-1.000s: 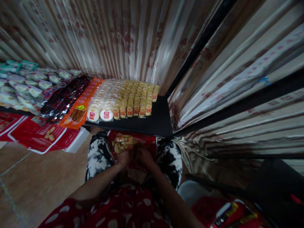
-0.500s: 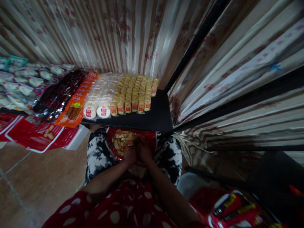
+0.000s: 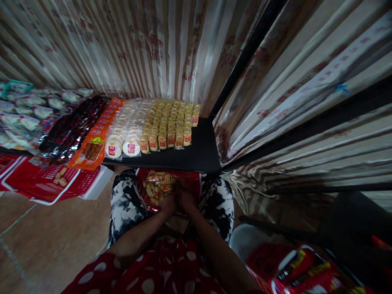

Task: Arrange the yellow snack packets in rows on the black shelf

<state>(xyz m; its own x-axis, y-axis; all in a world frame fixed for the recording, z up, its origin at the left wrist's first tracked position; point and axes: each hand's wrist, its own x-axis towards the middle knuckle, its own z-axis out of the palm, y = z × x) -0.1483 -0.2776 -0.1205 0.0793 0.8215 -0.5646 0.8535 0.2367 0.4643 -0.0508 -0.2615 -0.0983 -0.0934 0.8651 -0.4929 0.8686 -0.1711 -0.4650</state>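
Both hands are held close together over a red basket (image 3: pixel 186 183) resting on the lap, below the front edge of a black shelf (image 3: pixel 199 155). The left hand (image 3: pixel 168 203) and right hand (image 3: pixel 184 201) are curled inward and touch or nearly touch; whether anything is pinched between the fingers cannot be told, as the area is dim and blurred. Small yellow snack packets (image 3: pixel 156 185) are heaped in the basket's left half, just beyond the left hand.

On the shelf, upright rows of yellow packets (image 3: pixel 171 122) are set toward the right, with round white cakes (image 3: pixel 122 134) beside them on the left and orange packets (image 3: pixel 94 143) further left. The front row stands close to the shelf's front edge.

Risks judged:
- The basket is balanced on the knees only; a shift of a leg could tip it and spill packets to the floor.
- The front row could be knocked over or pushed off the front edge by a raised hand.
- A loose hold in poor light could let a packet drop.
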